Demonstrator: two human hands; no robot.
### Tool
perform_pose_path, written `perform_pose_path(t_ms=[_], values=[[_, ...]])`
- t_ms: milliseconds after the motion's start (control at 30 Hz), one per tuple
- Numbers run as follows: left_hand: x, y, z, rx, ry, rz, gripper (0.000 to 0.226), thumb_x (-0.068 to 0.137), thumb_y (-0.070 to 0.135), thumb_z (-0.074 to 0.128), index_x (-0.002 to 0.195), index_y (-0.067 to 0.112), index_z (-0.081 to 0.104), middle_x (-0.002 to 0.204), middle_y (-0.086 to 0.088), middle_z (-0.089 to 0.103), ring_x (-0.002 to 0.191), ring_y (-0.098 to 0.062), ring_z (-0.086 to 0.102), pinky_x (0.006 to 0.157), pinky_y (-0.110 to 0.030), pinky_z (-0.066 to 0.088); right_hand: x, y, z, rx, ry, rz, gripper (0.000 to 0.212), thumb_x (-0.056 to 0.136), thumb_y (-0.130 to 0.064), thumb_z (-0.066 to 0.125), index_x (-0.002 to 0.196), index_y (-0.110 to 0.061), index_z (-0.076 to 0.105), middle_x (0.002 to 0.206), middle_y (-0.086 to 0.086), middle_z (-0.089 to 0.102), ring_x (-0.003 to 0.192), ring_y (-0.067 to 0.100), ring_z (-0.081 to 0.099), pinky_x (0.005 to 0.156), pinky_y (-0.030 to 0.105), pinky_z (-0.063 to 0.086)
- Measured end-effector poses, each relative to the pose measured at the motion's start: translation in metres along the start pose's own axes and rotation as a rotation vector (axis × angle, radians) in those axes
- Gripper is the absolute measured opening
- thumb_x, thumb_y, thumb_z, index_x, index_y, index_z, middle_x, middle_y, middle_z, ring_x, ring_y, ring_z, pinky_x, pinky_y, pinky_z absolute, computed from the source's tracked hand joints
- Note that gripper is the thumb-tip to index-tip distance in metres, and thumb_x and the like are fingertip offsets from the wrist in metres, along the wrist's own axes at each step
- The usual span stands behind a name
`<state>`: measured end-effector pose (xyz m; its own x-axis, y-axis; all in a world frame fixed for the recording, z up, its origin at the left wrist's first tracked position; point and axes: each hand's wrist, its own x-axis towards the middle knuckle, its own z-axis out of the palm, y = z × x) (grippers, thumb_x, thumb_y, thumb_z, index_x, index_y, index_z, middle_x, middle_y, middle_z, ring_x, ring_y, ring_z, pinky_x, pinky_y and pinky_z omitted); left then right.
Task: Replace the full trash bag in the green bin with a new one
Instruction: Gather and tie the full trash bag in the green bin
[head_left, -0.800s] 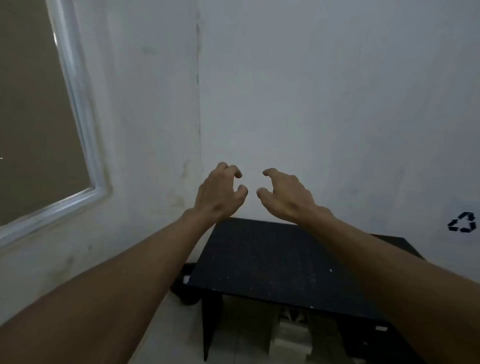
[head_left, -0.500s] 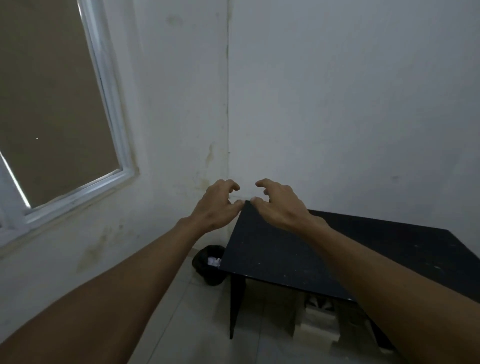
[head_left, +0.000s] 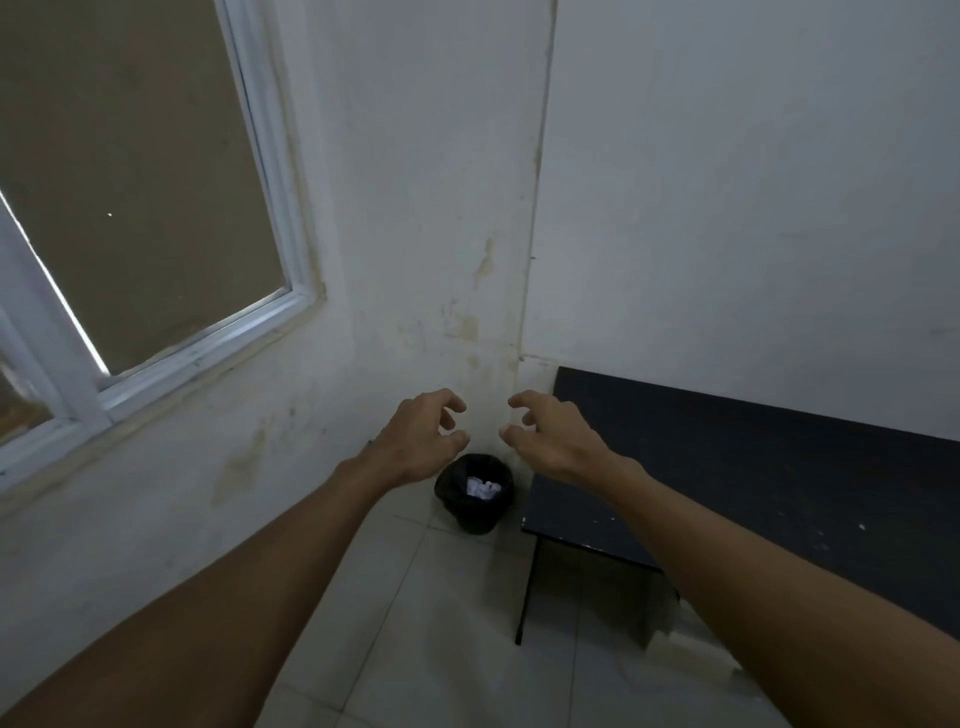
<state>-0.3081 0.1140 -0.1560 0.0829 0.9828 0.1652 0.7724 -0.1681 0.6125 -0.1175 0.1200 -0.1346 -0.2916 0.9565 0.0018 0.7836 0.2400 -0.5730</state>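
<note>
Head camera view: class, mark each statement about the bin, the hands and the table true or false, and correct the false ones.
1. The bin stands on the floor in the corner, left of the black table. True.
2. The left hand grips the bag's rim. False: it is empty, fingers curled, not touching the bin.
3. White crumpled paper shows inside the black bag. True.
4. The right hand holds a new bag. False: it holds nothing.
5. The bin sits on top of the table. False: it is on the tiled floor beside the table.
</note>
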Motion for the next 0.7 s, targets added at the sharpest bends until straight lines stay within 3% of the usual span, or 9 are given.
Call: perform_pose_path(t_ms=[167,400,567,700], values=[[0.038,-0.060,-0.001,0.001,-0.010,-0.060,0.032,0.084,0.026,0.065,0.114,0.015,0.062,0.101,-0.004,0.065,0.084,-0.019,0.062,0.072,-0.027,0.048,0.065,0.004,0.029,-0.001,-0.083,0.044,0.057,0.093,-0.038,0.054,0.144,-0.015,0.040,0.139,0.014,0.049,0.122,0.030,0.052,0.101,0.044,0.046],[0.128,-0.128,0.005,-0.010,-0.051,-0.135,0.022,0.085,0.014,0.064,0.106,0.009,0.067,0.095,-0.007,0.069,0.084,-0.018,0.063,0.071,-0.022,0.046,0.189,0.028,0.065,0.000,-0.241,0.097,0.055,0.089,-0.027,0.062,0.139,-0.010,0.046,0.141,0.014,0.048,0.125,0.027,0.050,0.097,0.030,0.042],[0.203,-0.172,0.015,-0.008,-0.153,-0.200,0.024,0.081,0.024,0.065,0.103,0.017,0.067,0.094,-0.001,0.070,0.085,-0.016,0.065,0.076,-0.026,0.054,0.275,0.047,0.085,0.016,-0.322,0.148,0.054,0.089,-0.026,0.063,0.137,-0.007,0.049,0.130,0.016,0.057,0.113,0.027,0.058,0.092,0.034,0.050],[0.254,-0.201,0.029,-0.042,-0.183,-0.230,0.021,0.085,0.015,0.060,0.105,0.008,0.065,0.100,-0.008,0.067,0.083,-0.015,0.061,0.061,-0.008,0.043,0.327,0.065,0.098,0.037,-0.326,0.191,0.048,0.088,-0.021,0.064,0.127,0.005,0.056,0.123,0.024,0.060,0.109,0.036,0.059,0.094,0.042,0.051]])
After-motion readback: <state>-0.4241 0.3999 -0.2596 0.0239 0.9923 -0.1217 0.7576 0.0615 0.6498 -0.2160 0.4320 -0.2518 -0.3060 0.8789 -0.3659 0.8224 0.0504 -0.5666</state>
